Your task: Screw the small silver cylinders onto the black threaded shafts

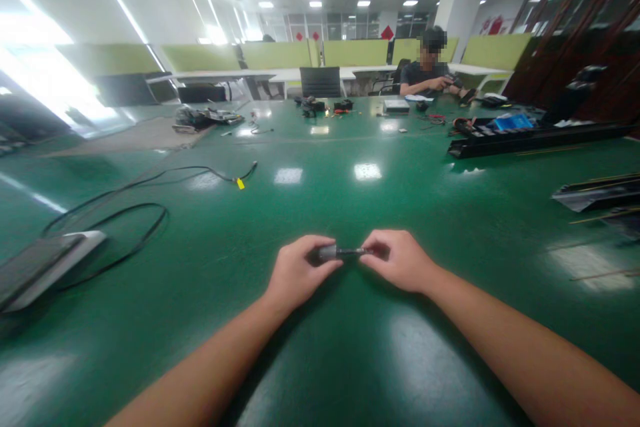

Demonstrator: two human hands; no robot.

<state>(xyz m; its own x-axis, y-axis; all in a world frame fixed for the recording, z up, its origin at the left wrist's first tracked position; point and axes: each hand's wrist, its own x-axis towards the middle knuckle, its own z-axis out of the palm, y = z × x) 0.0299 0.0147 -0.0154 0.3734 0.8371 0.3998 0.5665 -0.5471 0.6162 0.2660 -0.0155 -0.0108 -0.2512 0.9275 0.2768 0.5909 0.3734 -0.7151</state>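
Low over the green tabletop [320, 207], my left hand [303, 267] closes its thumb and fingers round a small grey cylinder [328, 253]. A thin dark rod [350, 251] runs from the cylinder's right end to my right hand [397, 259]. The right thumb and fingertips pinch the rod's far end, which they partly cover. Both pieces lie nearly level, in line with each other. I cannot tell whether they are one object or two fitted together, nor their exact kind.
A flat device [40, 270] stands at the left, with a black cable [165, 213] curling off. Long black trays [540, 140] and thin rods lie at the right. Across the table, a seated person [427, 73] handles something dark; small electronic parts [313, 105] lie nearby.
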